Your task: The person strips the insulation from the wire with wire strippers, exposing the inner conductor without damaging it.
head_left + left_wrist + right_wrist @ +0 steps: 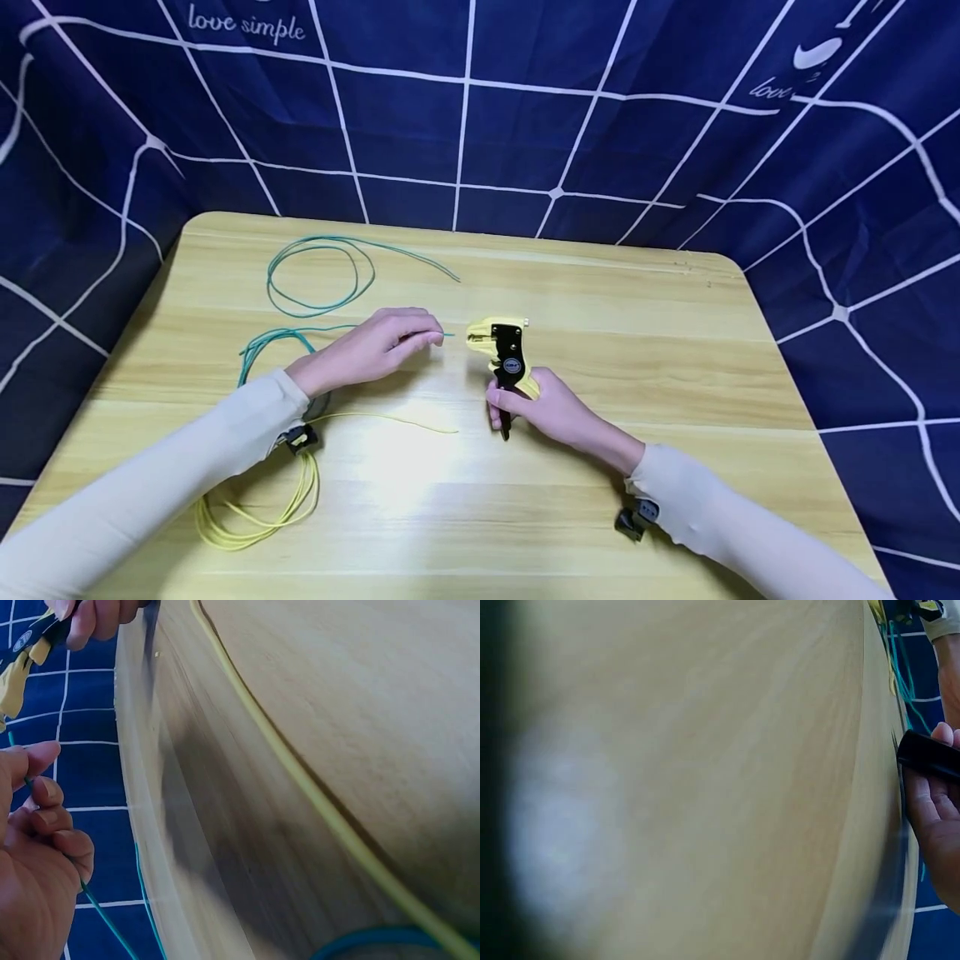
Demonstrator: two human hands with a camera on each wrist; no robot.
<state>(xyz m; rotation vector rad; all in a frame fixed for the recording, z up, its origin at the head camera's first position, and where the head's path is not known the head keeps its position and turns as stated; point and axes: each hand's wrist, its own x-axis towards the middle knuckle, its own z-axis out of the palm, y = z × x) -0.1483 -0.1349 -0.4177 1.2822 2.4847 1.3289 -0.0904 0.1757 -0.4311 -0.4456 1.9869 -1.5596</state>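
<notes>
My left hand (393, 342) pinches a green wire (105, 919) between thumb and fingers. A short end of that wire pokes out past the fingertips, pointing right. In my right hand (536, 404) is a yellow and black wire stripper (508, 346), gripped by its handles. The stripper's nose faces left, a small gap away from the wire end. In the right wrist view only a black handle end (930, 756) shows in the right hand (937, 825); the stripper's head is out of sight there.
A loosely coiled green wire (273, 287) lies at the back left of the wooden table (675, 350). More green wire (258, 343) and a yellow wire coil (247, 537) lie by the left forearm. One yellow end (405, 419) stretches right. A blue curtain (405, 125) surrounds the table.
</notes>
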